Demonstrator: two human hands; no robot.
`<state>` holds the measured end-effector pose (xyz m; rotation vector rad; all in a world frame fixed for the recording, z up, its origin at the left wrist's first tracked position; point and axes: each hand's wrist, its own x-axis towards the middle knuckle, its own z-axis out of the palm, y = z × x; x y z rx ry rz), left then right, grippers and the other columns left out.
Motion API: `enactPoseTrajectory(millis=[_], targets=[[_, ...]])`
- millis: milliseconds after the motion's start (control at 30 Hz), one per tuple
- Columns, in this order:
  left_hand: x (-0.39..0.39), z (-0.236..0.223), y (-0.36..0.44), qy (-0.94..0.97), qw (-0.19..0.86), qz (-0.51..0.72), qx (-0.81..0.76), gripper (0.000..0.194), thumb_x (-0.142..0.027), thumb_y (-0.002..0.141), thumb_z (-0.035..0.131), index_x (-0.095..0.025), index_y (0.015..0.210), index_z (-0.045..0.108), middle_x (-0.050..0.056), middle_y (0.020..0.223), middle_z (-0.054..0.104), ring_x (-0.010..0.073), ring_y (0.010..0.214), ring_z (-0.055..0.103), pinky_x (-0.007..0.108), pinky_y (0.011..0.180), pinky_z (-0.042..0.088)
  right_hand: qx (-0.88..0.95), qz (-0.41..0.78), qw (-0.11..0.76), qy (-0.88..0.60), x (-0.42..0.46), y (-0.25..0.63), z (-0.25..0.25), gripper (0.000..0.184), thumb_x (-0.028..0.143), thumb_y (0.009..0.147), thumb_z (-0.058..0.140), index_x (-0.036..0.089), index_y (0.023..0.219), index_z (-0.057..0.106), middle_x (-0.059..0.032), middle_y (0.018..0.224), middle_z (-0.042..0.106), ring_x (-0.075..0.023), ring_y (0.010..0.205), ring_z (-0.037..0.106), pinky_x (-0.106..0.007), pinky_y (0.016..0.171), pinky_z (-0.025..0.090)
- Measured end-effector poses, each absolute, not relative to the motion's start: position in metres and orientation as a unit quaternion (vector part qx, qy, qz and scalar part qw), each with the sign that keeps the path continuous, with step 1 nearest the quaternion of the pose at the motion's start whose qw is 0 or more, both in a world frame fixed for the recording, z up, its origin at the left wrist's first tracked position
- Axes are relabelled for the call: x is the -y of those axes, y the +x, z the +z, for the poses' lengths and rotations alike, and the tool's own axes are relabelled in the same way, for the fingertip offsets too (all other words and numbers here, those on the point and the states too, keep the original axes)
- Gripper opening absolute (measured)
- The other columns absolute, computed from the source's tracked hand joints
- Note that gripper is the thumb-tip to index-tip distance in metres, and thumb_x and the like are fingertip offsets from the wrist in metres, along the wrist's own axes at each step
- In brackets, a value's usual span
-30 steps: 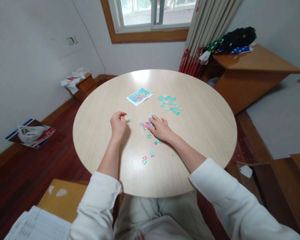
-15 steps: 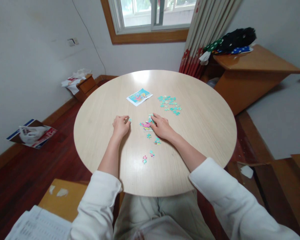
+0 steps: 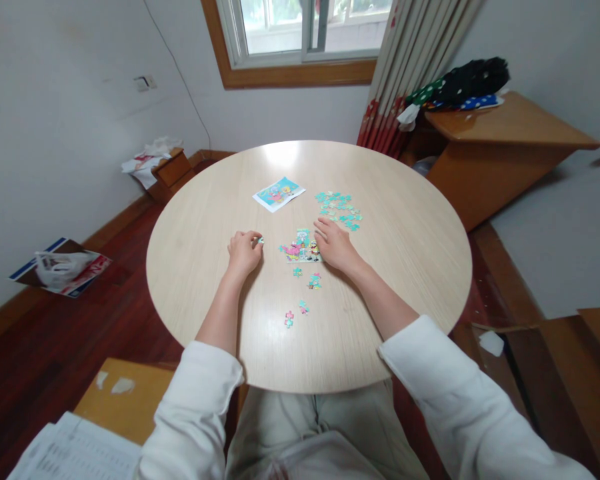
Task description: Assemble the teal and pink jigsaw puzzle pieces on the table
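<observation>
A partly joined jigsaw puzzle with pink, yellow and teal figures lies at the middle of the round table. To its left, my left hand pinches a small teal puzzle piece between thumb and fingers. My right hand rests at the puzzle's right edge, fingers apart, with nothing seen in it. Nearer to me lie loose pieces: a teal one, a joined cluster, a small teal-and-pink group and a pink-and-teal pair.
Behind the puzzle lies a printed reference picture. A spread of several teal pieces sits beyond my right hand. The round table has a wooden cabinet with cloths at its right and a window wall behind.
My right hand has moved right off the joined puzzle, uncovering its right side. My left hand has barely shifted and still holds its piece.
</observation>
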<state>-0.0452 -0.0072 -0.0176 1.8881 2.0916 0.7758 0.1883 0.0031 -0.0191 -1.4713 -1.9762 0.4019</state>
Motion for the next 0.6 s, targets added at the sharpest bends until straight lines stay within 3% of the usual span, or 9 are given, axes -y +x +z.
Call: enactPoseTrajectory(millis=[233, 367, 500, 600], targets=[[0.004, -0.021, -0.044, 0.661, 0.151, 0.307, -0.668, 0.018, -0.017, 0.080, 0.054, -0.017, 0.095, 0.064, 0.007, 0.089, 0.066, 0.0186, 0.083, 0.059, 0.032, 0.081, 0.045, 0.745, 0.167, 0.331, -0.554, 0.000, 0.186, -0.014, 0.037, 0.017, 0.086, 0.045, 0.016, 0.120, 0.062, -0.0136, 0.133, 0.055, -0.0246, 0.127, 0.047, -0.047, 0.106, 0.036], [0.004, -0.023, -0.044, 0.665, 0.164, 0.330, -0.649, 0.019, -0.015, 0.079, 0.052, -0.016, 0.094, 0.064, 0.007, 0.087, 0.067, 0.0167, 0.076, 0.060, 0.029, 0.075, 0.045, 0.735, 0.233, 0.319, -0.551, 0.004, 0.188, -0.004, 0.023, 0.017, 0.082, 0.052, 0.016, 0.096, 0.071, -0.0117, 0.099, 0.071, -0.0223, 0.093, 0.065, -0.040, 0.088, 0.047], [0.003, -0.025, -0.045, 0.667, 0.163, 0.339, -0.643, 0.022, -0.013, 0.079, 0.049, -0.017, 0.093, 0.065, 0.007, 0.086, 0.068, 0.0166, 0.075, 0.060, 0.029, 0.075, 0.046, 0.748, 0.351, 0.281, -0.488, 0.010, 0.198, 0.008, 0.013, 0.019, 0.076, 0.059, 0.014, 0.076, 0.071, -0.0049, 0.069, 0.066, -0.0146, 0.063, 0.057, -0.029, 0.063, 0.044], [0.003, -0.025, -0.045, 0.668, 0.159, 0.334, -0.646, 0.023, -0.013, 0.079, 0.047, -0.017, 0.093, 0.065, 0.007, 0.086, 0.068, 0.0167, 0.076, 0.060, 0.029, 0.075, 0.046, 0.769, 0.420, 0.225, -0.426, 0.012, 0.208, 0.013, 0.008, 0.021, 0.069, 0.066, 0.015, 0.072, 0.071, -0.0019, 0.065, 0.062, -0.0121, 0.061, 0.052, -0.026, 0.057, 0.039]])
